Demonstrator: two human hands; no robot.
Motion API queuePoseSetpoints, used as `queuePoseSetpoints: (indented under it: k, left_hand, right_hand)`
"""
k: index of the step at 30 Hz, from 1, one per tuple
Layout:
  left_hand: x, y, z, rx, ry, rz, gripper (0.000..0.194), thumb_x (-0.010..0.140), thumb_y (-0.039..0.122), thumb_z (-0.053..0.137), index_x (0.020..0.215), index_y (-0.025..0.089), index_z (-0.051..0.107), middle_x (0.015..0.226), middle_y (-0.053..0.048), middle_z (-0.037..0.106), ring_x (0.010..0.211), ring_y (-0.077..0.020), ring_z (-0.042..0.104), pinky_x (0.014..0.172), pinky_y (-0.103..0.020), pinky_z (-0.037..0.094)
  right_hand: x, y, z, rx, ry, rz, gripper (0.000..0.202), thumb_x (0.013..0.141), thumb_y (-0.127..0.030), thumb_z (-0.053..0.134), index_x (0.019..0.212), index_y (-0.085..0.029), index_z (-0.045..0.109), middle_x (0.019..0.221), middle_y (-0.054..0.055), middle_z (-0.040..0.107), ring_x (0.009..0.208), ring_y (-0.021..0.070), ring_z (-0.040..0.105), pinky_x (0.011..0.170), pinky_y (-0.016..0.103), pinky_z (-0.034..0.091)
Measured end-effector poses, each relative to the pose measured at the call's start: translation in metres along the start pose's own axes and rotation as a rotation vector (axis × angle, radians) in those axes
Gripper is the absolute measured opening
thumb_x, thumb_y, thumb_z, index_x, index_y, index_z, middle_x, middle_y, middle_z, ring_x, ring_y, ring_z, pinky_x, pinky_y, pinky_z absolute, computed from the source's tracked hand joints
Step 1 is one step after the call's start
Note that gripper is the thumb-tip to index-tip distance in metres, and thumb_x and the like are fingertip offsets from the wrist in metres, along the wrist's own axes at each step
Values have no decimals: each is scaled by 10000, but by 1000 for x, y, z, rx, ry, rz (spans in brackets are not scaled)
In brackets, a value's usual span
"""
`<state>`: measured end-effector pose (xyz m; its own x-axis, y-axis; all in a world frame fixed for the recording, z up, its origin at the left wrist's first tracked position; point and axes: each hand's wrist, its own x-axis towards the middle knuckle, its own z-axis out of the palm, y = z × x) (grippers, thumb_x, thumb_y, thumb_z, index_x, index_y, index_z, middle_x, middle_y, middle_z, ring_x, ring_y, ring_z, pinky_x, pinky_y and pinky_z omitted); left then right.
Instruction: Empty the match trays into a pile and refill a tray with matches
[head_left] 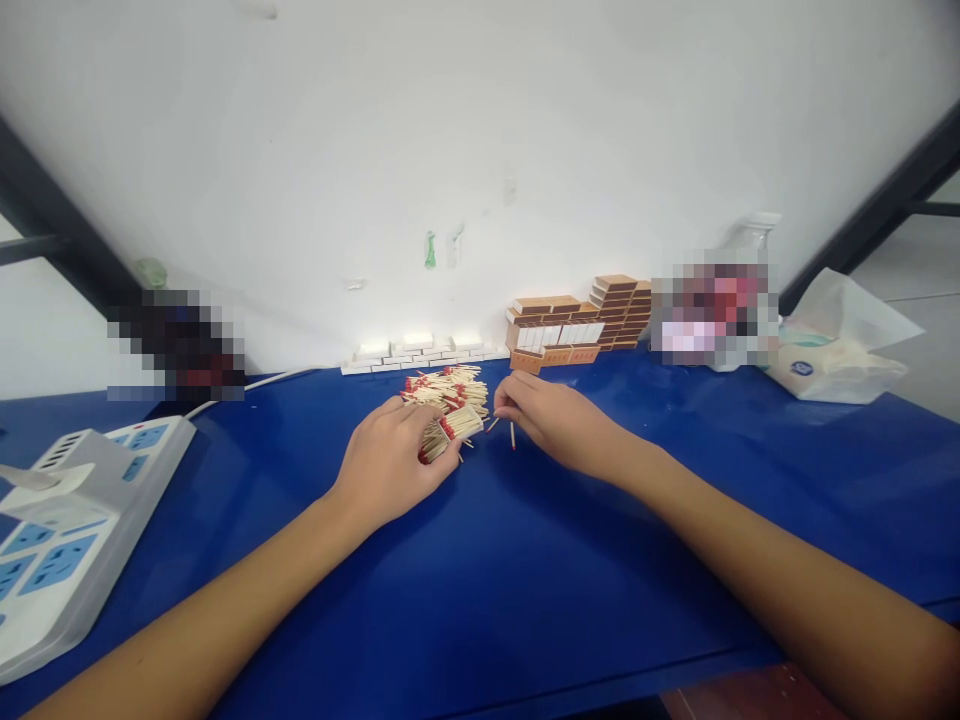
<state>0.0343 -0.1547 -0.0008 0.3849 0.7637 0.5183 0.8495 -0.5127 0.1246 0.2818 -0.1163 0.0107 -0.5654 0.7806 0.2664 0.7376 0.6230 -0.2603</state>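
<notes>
My left hand [397, 455] is wrapped around a small white matchbox tray [463, 422], in which red-headed matches lie side by side. Just behind it a heap of loose matches [457, 385] spreads over the blue table. To the right of the heap, my right hand [551, 420] has its thumb and fingers pinched together, low over the table. Whatever is between those fingertips is hidden. A loose match [513, 436] lies right below this hand, and another match [493, 424] shows beside the fingertips.
White matchbox trays [420, 352] are stacked in a low row along the wall. Brown matchboxes [619, 312] form a stepped stack to their right. A power strip [142, 490] takes up the left side of the blue table [420, 610]. A tissue pack [836, 365] stands at the right.
</notes>
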Motion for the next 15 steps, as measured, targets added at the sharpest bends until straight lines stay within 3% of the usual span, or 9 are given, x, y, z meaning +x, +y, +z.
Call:
queuePoseSetpoints:
  k: [8, 15]
  left_hand:
    - [0, 0, -1, 1, -1, 14, 261, 902, 386, 673, 1039, 174, 740, 726, -50, 669, 780, -239, 611, 691, -344, 490]
    - [-1, 1, -1, -1, -4, 25, 256, 906, 382, 662, 1037, 174, 732, 724, -49, 669, 785, -242, 614, 711, -357, 507]
  right_hand:
    - [-2, 19, -13, 14, -194, -7, 225, 978, -95, 514, 1132, -222, 617, 1066, 70, 576, 861, 186, 597, 742, 296, 434]
    - [-1, 24, -18, 172, -289, -16, 78, 963, -200, 590, 938, -223, 661, 983, 50, 598, 836, 181, 583, 742, 302, 459]
